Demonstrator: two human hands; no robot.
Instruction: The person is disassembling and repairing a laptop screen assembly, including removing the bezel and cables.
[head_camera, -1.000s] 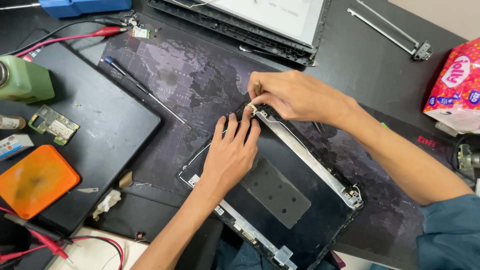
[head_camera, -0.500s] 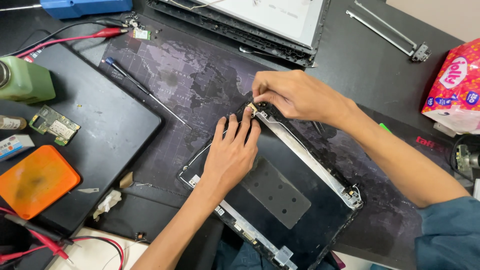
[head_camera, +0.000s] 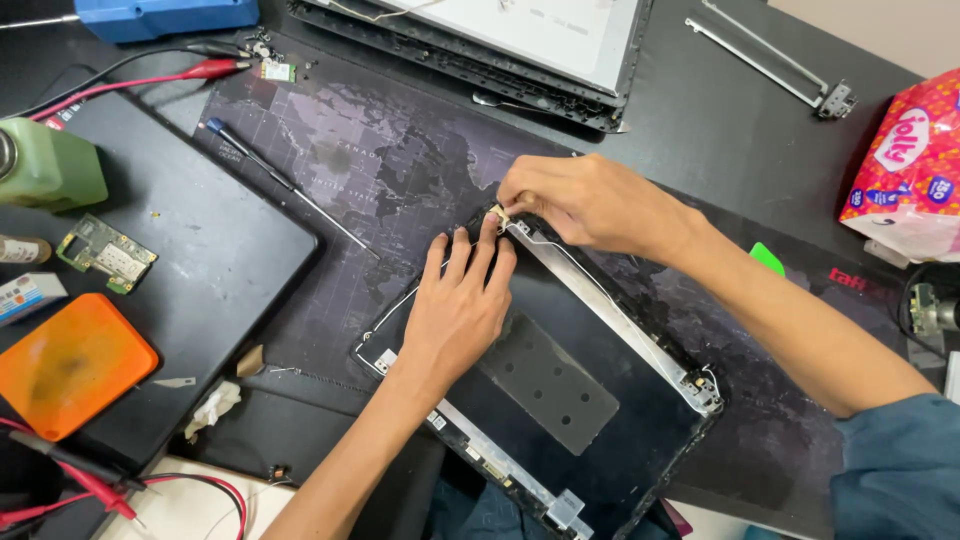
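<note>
Left hand lies flat, fingers spread, pressing the black plastic laptop lid shell on the dark map-printed mat; right hand pinches a small part at the shell's top corner.

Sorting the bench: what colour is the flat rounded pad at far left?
Orange pad, head view.

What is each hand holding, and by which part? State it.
Left hand presses flat on the black laptop lid near its top corner; right hand pinches a small part there, too small to identify.
</note>
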